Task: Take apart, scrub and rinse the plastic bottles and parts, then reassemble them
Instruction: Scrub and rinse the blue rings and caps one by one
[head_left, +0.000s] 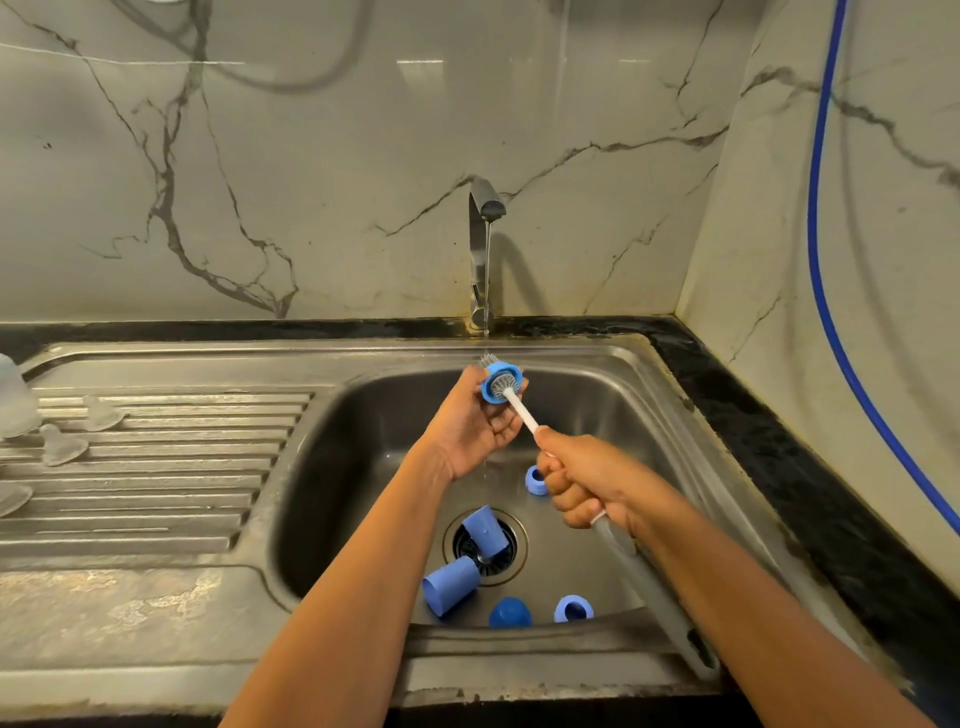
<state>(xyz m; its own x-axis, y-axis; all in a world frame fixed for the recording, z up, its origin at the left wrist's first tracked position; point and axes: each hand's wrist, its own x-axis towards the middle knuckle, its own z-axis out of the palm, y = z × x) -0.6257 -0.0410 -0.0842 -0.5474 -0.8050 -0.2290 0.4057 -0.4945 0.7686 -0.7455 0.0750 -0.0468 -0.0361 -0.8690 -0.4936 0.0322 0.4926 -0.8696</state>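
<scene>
blue ring (500, 382) is over the sink (597, 395) under the running tap (480, 249), pinched by the curled fingers (506, 423) of the left hand (475, 426) while the brush (519, 413) pokes through it, so this looks like the scrubbing step. the right hand (592, 480) is fisted tight round the brush handle. the next move would likely be a rinse, then swapping to one of the blue cups (449, 584) lying lower in the sink.

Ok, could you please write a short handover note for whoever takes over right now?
Left hand holds a blue ring under the running tap. Right hand grips the brush, bristles pushed through that ring.
In the sink: two blue caps by the drain, a blue dome, two more blue rings. On the drainboard: clear teats and a clear plastic piece at the left edge.
Done: parts taken apart. Left: finish scrubbing and rinsing the blue parts, reassemble.
</scene>
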